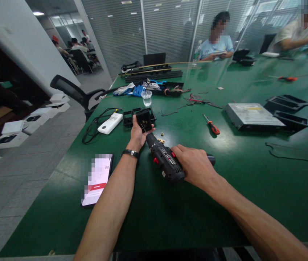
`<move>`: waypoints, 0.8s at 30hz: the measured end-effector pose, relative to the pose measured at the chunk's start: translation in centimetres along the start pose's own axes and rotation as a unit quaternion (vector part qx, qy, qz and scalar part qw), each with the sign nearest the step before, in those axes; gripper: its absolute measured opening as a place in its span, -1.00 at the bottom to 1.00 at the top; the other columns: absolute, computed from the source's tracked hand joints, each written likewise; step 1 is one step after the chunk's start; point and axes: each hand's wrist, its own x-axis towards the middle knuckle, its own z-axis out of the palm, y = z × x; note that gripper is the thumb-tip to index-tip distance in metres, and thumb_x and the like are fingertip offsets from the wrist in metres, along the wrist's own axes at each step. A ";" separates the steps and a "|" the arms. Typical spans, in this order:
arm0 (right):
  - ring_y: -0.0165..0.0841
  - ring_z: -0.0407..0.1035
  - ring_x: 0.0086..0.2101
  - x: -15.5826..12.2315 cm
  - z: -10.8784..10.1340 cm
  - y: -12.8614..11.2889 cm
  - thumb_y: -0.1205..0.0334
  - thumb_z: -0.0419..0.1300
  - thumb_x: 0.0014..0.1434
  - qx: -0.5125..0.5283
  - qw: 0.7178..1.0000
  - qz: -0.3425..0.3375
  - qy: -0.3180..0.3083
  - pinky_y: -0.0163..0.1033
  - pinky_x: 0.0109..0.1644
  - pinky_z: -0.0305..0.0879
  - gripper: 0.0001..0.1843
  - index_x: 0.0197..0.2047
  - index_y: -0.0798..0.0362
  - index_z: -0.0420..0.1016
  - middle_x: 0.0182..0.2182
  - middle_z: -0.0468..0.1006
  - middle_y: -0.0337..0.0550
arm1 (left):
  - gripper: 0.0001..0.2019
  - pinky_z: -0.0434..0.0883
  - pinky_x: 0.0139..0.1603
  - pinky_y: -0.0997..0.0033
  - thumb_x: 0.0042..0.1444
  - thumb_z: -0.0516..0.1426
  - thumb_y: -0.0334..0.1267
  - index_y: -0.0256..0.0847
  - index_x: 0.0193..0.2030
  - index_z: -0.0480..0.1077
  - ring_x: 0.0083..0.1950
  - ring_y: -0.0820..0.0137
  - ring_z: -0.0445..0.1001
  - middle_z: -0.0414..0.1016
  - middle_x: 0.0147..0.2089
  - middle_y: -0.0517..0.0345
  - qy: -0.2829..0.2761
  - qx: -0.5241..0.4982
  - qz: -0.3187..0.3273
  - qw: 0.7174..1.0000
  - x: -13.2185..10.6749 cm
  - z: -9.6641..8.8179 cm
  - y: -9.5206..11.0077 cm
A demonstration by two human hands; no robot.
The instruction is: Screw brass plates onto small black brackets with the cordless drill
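Wrapped around the grip of a black cordless drill (166, 159) with red buttons is my right hand (196, 163). The drill lies sideways, its bit pointing up and left at a small black plastic box (143, 119). My left hand (137, 135) holds that box, thumb on its near side, with brass-coloured bits visible inside it. Whether the bit touches a screw there is too small to tell. Just right of the box, small brass-coloured pieces (161, 140) lie on the green table (154, 217). Behind the box sit more black plastic frames (128, 119).
Left of my hands are a phone (98, 179), a white power bank (110, 123) and a black cable (88, 132). A cup of water (146, 98) stands behind the box. An orange-handled screwdriver (213, 127) and a metal drive unit (254, 116) lie right. A person (216, 45) sits across.
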 end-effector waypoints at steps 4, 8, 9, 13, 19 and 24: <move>-0.22 0.49 -0.28 0.0 0.0 -0.1 0.26 0.28 0.06 -0.002 1.000 0.003 -0.012 -0.17 -0.41 -0.09 -0.60 -0.01 0.02 0.37 -0.15 0.56 -0.11 | -0.36 0.59 -0.16 0.22 0.31 0.03 0.29 -0.35 -0.01 0.50 -0.35 0.30 0.60 0.58 -0.35 -0.03 -0.006 0.003 0.002 1.000 0.0 0.0 0.1; -0.21 0.48 -0.26 0.1 0.0 -0.1 0.28 0.27 0.06 0.002 1.000 0.002 -0.017 -0.18 -0.39 -0.06 -0.57 0.03 0.02 0.36 -0.12 0.56 -0.08 | -0.35 0.59 -0.16 0.24 0.29 0.05 0.30 -0.36 -0.02 0.50 -0.33 0.29 0.61 0.58 -0.35 -0.03 0.001 -0.004 -0.004 1.000 0.0 0.1 0.0; -0.21 0.48 -0.26 0.1 0.0 -0.1 0.28 0.26 0.07 0.004 1.000 0.001 -0.016 -0.18 -0.39 -0.06 -0.58 0.02 0.02 0.37 -0.12 0.56 -0.08 | -0.36 0.59 -0.16 0.23 0.29 0.05 0.30 -0.36 -0.01 0.50 -0.33 0.29 0.61 0.58 -0.35 -0.03 0.000 -0.004 -0.003 1.000 0.0 0.0 0.0; -0.22 0.48 -0.27 0.1 0.0 0.0 0.28 0.26 0.07 0.007 1.000 0.004 -0.013 -0.19 -0.39 -0.07 -0.62 -0.01 0.02 0.37 -0.15 0.57 -0.10 | -0.37 0.60 -0.15 0.21 0.30 0.04 0.29 -0.34 0.00 0.50 -0.34 0.29 0.61 0.58 -0.36 -0.02 -0.009 0.005 0.006 1.000 0.1 -0.1 -0.1; -0.22 0.49 -0.26 0.1 0.1 0.0 0.26 0.27 0.08 0.003 1.000 0.002 -0.007 -0.18 -0.39 -0.06 -0.62 -0.01 0.02 0.37 -0.14 0.57 -0.09 | -0.35 0.59 -0.15 0.21 0.30 0.03 0.30 -0.35 0.00 0.50 -0.31 0.27 0.62 0.58 -0.34 -0.05 -0.002 0.006 0.003 1.000 0.1 0.0 0.0; -0.22 0.50 -0.25 0.1 0.1 -0.1 0.31 0.24 0.08 0.004 1.000 -0.002 -0.005 -0.18 -0.38 -0.04 -0.61 0.00 0.03 0.37 -0.13 0.57 -0.08 | -0.36 0.59 -0.16 0.22 0.31 0.02 0.29 -0.34 -0.01 0.50 -0.33 0.29 0.61 0.58 -0.34 -0.03 -0.010 0.008 0.006 1.000 0.1 0.0 0.0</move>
